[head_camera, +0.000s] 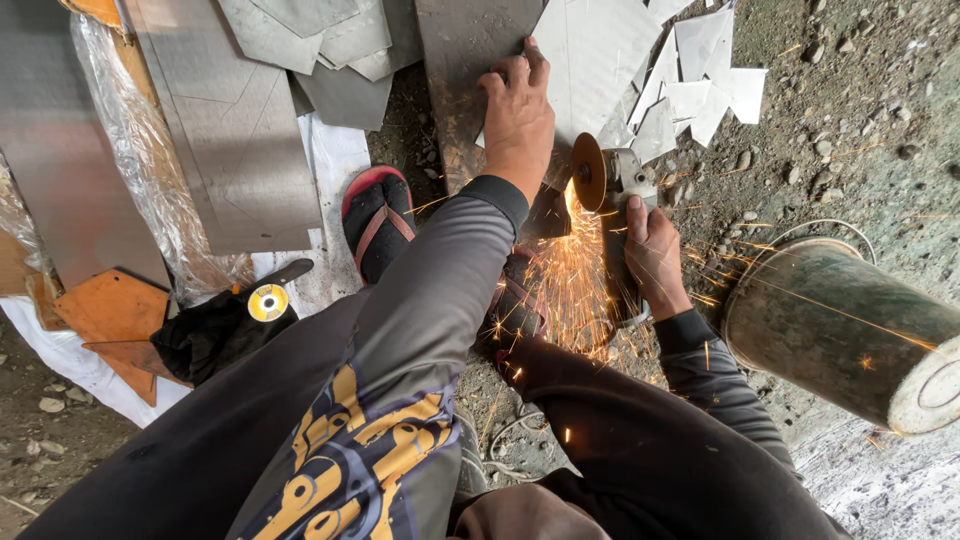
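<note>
My right hand (652, 255) grips an angle grinder (612, 180) whose orange disc (588, 171) cuts into a metal sheet (590, 50) on the ground. A fan of sparks (570, 280) sprays back toward me. My left hand (517, 110) presses flat on the sheet and the rusty metal strip (462, 60) beside it, just left of the disc. My sandalled foot (378, 225) stands left of the cut, and my other foot is half hidden behind the sparks.
Cut metal offcuts (700, 90) lie at the top right. Large steel sheets (235, 130) and plastic wrap (140, 150) lie at left. A second grinder with a yellow disc (267, 301) rests on a black cloth. A green metal bucket (840, 325) lies at right on gravel.
</note>
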